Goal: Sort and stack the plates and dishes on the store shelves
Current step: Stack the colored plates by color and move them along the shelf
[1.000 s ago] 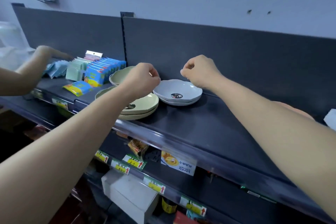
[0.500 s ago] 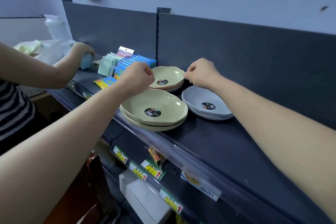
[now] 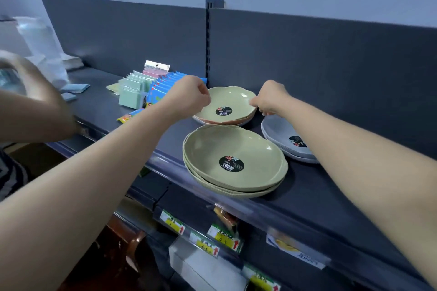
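While both sets of fingers curl in, I see my left hand (image 3: pixel 189 95) and right hand (image 3: pixel 269 99) pinching opposite rims of the green plate (image 3: pixel 233 99) between them; larger green plates (image 3: pixel 233 153) sit nearer me, between my forearms.

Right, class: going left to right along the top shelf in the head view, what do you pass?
First pale green packets → blue packets → back green plate → grey plates.

Front plate stack (image 3: pixel 236 158) sits at the shelf's (image 3: pixel 319 196) front edge, rear plate stack (image 3: pixel 233 104) directly behind it. Side plate stack (image 3: pixel 281 134) lies to their right, packets (image 3: pixel 146 92) to their left.
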Available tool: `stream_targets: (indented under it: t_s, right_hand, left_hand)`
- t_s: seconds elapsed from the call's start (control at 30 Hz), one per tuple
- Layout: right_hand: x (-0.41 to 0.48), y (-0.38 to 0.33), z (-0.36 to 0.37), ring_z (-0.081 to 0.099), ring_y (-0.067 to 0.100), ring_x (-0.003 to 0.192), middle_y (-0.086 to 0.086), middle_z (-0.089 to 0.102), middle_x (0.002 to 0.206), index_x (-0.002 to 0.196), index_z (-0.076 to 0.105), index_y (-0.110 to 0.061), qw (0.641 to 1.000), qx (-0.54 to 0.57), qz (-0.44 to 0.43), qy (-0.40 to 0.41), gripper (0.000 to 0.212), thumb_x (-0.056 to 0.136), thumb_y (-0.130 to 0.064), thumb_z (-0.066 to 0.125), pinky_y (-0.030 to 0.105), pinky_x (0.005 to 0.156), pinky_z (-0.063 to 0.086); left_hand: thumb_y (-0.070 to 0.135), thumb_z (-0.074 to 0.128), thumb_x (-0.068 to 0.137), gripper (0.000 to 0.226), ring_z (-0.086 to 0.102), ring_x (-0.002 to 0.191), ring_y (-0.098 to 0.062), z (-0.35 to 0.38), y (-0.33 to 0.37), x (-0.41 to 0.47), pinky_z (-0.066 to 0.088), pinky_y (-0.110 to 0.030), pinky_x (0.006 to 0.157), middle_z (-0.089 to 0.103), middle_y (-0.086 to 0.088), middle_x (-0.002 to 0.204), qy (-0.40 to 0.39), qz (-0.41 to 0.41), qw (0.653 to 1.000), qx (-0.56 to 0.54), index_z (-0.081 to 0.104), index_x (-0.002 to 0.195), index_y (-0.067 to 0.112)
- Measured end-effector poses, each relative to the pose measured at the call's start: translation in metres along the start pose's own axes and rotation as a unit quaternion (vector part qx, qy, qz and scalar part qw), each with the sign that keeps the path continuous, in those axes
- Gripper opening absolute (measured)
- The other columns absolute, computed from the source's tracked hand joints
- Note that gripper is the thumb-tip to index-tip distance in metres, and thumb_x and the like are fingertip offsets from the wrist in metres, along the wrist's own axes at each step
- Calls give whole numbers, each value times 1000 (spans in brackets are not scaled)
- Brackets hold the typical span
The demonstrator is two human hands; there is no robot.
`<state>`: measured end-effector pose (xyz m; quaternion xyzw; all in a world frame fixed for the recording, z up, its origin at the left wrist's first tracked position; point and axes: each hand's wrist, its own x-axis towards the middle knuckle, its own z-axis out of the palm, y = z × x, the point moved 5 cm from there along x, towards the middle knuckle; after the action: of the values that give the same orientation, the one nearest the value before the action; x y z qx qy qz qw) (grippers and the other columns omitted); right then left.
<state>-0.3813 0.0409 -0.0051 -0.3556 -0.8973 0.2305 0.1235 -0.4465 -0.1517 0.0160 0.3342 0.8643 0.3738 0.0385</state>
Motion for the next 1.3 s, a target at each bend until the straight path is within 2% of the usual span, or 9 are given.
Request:
stream_targets:
  t_s: [0.3,0.43,0.53,0.7,0.8,0.9,1.07,1.23,1.3]
  right_hand:
    - [14,-2,33,51,19,51,7,52,63,62,45,-8,992,-47,116,27,22,83,-2,50,22,45,35]
    - [18,-4,32,64,26,85,9,59,84,76,54,-9,987,-19,143,77,12,82,-1,47,28,71,52]
    - [18,-6,28,58,27,86,11,59,91,83,53,-10,982,-1,151,111,13,83,1,45,29,71,46]
    - [14,-11,14,66,30,99,16,67,99,61,41,-11,980,16,141,143,25,82,2,45,29,67,45]
    - [5,-17,-1,67,30,81,16,63,85,61,41,-11,981,28,132,140,25,82,2,42,29,58,47]
    - [-14,-21,-22,52,22,49,11,54,66,63,44,-8,985,33,125,114,24,85,1,38,24,43,38]
    - [-51,-17,-45,32,12,21,7,45,34,59,46,-5,990,-40,136,21,27,85,2,39,9,33,23]
    - [-81,-2,-40,28,17,46,8,44,48,58,48,-3,968,-169,134,-130,30,87,6,43,21,46,22]
    - [-89,7,-35,30,17,48,11,47,56,64,52,-2,956,-186,145,-176,27,89,5,43,22,48,24]
  left_hand:
    - [13,63,85,3,53,67,-20,11,-25,21,45,-27,62,59,-3,73,-104,34,994,21,61,85,11]
    - [14,63,85,3,57,71,-22,7,-34,25,51,-33,73,63,-7,81,-121,44,991,25,62,86,11]
    - [14,63,85,3,58,72,-23,6,-38,28,53,-35,77,62,-5,78,-123,42,991,28,62,85,11]
    - [12,60,86,5,55,66,-21,1,-46,33,46,-26,60,55,0,65,-105,25,994,23,62,89,9]
    - [7,56,86,10,49,65,-24,-2,-52,39,35,-21,49,54,-2,63,-73,17,997,33,64,91,6]
    - [3,53,82,10,43,68,-24,-3,-61,49,38,-28,61,53,-12,70,-33,3,999,19,63,84,4]
    - [1,46,80,14,33,59,-26,-8,-65,56,28,-27,53,37,-6,58,15,-36,999,33,44,67,5]
    - [3,47,87,31,51,71,-30,-5,-63,58,51,-35,72,51,-9,67,9,-40,998,43,40,58,12]
    - [-2,43,86,29,51,64,-30,1,-65,59,54,-36,63,53,-13,72,-2,-48,998,50,40,59,9]
